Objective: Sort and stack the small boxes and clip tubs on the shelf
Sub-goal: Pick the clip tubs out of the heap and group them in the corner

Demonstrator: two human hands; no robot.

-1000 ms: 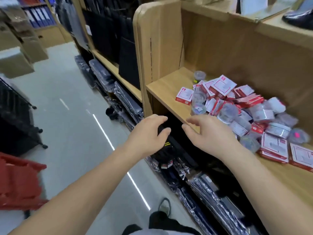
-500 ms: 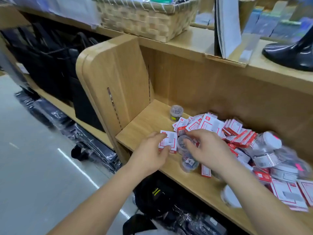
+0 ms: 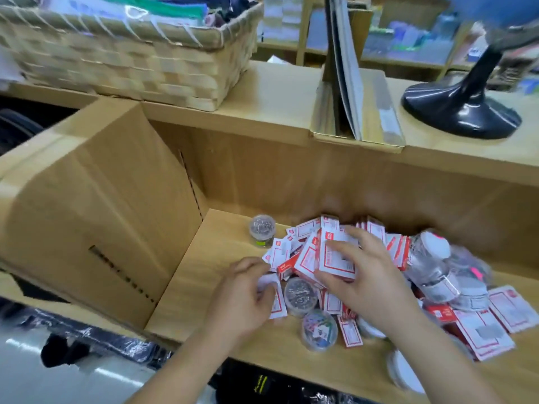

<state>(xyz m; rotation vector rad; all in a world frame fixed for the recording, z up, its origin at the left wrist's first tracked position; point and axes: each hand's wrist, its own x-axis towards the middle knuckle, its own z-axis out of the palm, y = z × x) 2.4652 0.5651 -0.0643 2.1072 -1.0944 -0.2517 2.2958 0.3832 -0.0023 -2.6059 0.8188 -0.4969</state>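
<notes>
l hand fingers pinch small box, r hand fingers clamp red-white boxes

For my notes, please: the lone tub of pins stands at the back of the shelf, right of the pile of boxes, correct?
No: the head view shows the tub of pins at the back of the shelf, left of the pile of boxes.

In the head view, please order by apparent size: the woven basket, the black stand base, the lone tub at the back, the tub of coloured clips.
1. woven basket
2. black stand base
3. lone tub and tub of coloured clips: about alike; the second is nearer the camera, so unranked.
</notes>
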